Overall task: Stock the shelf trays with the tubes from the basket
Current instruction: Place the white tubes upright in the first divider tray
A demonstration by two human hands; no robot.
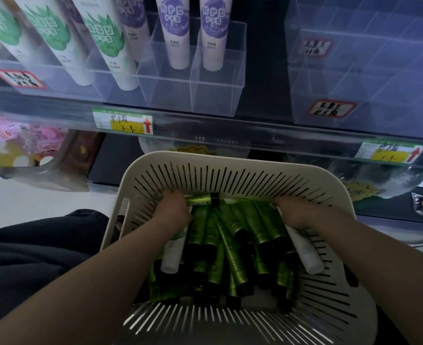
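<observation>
A cream slotted basket sits below the shelf, holding several green tubes with black caps and two white tubes. My left hand is inside the basket at its far left and grips one green tube that lies sideways. My right hand reaches into the far right of the pile with fingers curled down among the tubes; what it holds is hidden. Above, clear shelf trays hold white tubes with green and purple labels.
An empty clear tray with dividers stands on the shelf at the right, with a handwritten label on its front. Price tags hang on the shelf rail. Packaged goods lie on the lower shelf at the left and right. My dark-clothed knee is at the lower left.
</observation>
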